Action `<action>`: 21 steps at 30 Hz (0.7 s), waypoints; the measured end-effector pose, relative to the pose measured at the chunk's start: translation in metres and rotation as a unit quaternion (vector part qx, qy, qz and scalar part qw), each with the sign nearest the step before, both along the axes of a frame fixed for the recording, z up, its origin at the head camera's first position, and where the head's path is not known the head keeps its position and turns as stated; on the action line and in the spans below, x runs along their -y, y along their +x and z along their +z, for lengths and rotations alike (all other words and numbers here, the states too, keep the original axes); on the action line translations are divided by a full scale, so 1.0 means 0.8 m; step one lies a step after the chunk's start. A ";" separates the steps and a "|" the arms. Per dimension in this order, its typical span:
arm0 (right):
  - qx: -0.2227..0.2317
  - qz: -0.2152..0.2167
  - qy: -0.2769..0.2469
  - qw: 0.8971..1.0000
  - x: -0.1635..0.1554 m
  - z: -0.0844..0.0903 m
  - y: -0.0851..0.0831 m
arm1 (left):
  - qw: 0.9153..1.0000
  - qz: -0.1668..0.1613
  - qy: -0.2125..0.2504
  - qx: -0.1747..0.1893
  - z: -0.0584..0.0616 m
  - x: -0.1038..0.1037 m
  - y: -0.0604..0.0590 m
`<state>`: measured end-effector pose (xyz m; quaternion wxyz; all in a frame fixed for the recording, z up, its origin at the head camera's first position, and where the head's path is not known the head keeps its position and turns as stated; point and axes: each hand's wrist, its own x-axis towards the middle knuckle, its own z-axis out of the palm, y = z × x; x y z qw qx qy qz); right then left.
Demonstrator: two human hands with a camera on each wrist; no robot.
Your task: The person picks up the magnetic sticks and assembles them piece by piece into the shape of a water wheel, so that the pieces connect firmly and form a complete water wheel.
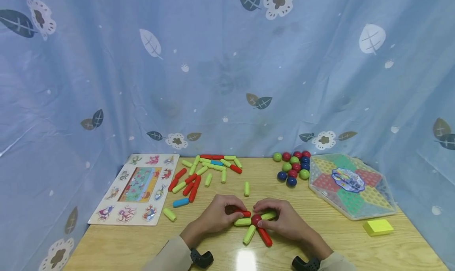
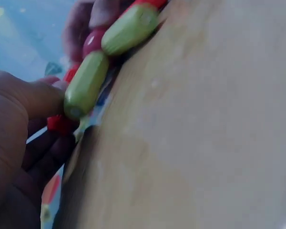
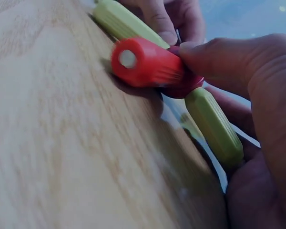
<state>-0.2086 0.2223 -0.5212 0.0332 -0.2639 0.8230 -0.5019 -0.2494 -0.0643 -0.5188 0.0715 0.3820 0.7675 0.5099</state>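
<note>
Near the front of the table a red ball [image 1: 256, 220] has magnetic building rods fanned around it. Yellow-green rods lie to its left [image 1: 243, 222], front [image 1: 249, 235] and right [image 1: 269, 215]. A red rod [image 1: 264, 237] points toward the near edge; a pale round tip shows on its end in the right wrist view. My left hand [image 1: 220, 213] pinches another red rod [image 1: 245, 214] between thumb and fingers, close against the ball's left side. The right hand [image 1: 284, 219] grips the ball, thumb on top, with its fingers behind the right-hand green rod [image 3: 214, 126].
Loose red, green and blue rods [image 1: 181, 202] spread across the back left, beside a sea-animal puzzle board [image 1: 103, 196]. Several coloured balls [image 1: 291, 181] cluster at the back right. A hexagonal game board [image 1: 352, 184] and a yellow block [image 1: 378, 227] lie right; a curtain [image 1: 227, 73] hangs behind.
</note>
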 end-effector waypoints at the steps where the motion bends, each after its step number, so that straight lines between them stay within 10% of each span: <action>1: -0.005 -0.011 0.002 1.000 0.000 0.000 0.001 | 1.000 -0.001 -0.001 0.001 -0.001 -0.002 0.003; 12: -0.099 -0.142 0.050 0.984 -0.003 0.004 0.012 | 1.000 0.012 -0.012 -0.009 -0.004 -0.006 0.013; 21: -0.104 -0.145 0.032 0.983 -0.001 0.004 0.017 | 0.998 0.055 -0.014 -0.027 -0.003 -0.013 0.022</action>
